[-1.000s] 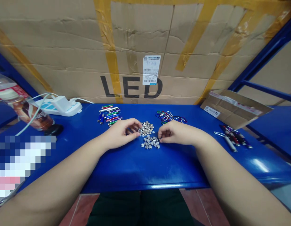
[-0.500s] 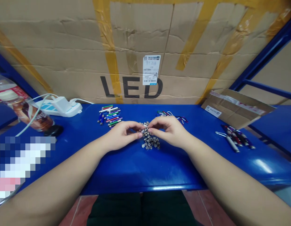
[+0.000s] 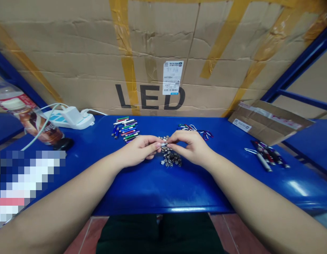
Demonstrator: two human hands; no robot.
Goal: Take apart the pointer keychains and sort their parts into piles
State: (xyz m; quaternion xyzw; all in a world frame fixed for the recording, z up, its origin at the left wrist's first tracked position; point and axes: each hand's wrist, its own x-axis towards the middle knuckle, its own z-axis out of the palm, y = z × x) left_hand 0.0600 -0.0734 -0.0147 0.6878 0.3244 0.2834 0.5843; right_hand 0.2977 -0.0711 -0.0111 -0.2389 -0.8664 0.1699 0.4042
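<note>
Over the middle of the blue table, the fingertips of my two hands meet. My left hand (image 3: 138, 151) pinches a small silvery piece (image 3: 164, 144) between thumb and index finger, its other fingers curled under. Thumb and index of my right hand (image 3: 191, 146) close on the other end of that piece; whether they hold a second part is too small to tell. Just below the fingertips lies a pile of small dark silvery metal parts (image 3: 171, 159). Behind the fingers are small round silvery discs (image 3: 165, 137), partly hidden by my hands.
Coloured metal tubes (image 3: 126, 128) lie back left; carabiner clips (image 3: 207, 134) lie behind my right hand. Assembled pen-like pieces with clips (image 3: 266, 157) rest at right near a cardboard box (image 3: 269, 121). Left stand a power strip (image 3: 71, 118) and a tilted bottle (image 3: 42, 127).
The silvery piece now shows plainly between my fingertips. My left fingers have curled in closer beneath it. The whole view has shifted slightly.
</note>
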